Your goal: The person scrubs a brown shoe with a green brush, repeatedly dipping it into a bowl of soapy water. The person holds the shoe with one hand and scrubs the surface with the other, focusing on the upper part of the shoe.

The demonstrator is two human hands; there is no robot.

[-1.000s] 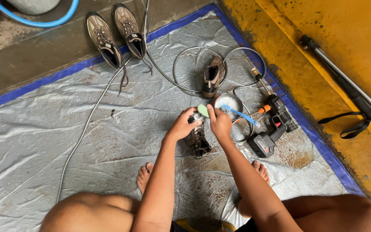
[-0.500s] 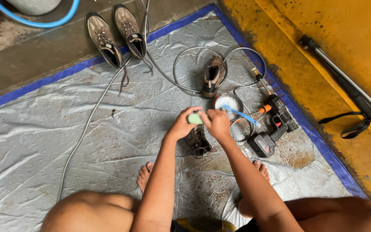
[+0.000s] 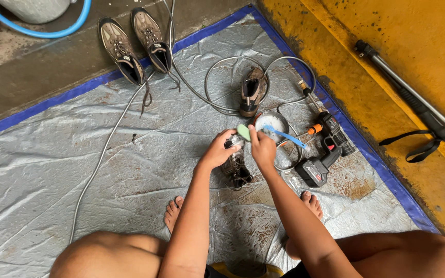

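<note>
This looks like an outdoor wash spot at a home, on the ground. A grey tarp with a blue edge lies over wet concrete beside a yellow-painted slab. A blue hose curls at the far left corner, shoes sit on the tarp's far edge, and a cordless spray tool lies near its right edge.

Between the earlier frames and this one I logged only small changes at frame centre. The right hand shifted slightly left, closing against the left hand over the muddy shoe. The pale green brush head, first seen between the hands and then mostly covered by the fingers, showed again above the right thumb, pointing toward upper left.
</note>
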